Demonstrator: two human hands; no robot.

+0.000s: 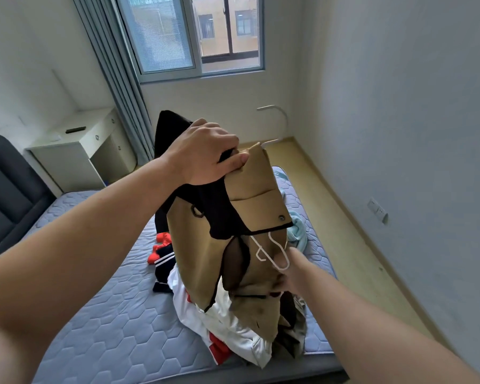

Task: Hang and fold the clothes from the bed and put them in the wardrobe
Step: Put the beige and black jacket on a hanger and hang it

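A tan jacket with a black lining (203, 245) hangs in the air over the bed (100, 300). My left hand (205, 153) grips its collar at the top. A white hanger (272, 253) sits inside the jacket, and its hook (275, 117) pokes out past the collar. My right hand (286, 273) reaches into the jacket from below, its fingers mostly hidden in the cloth by the hanger. A pile of clothes lies beneath: a white garment with red trim (233, 331), a black and red piece (161, 256), a light blue item (298, 231).
A pale desk (81, 151) stands at the back left beside grey curtains (117, 79) and a window (194, 34). A dark headboard (6, 195) is at the left. Wooden floor (344, 234) runs along the bed's right side by the wall.
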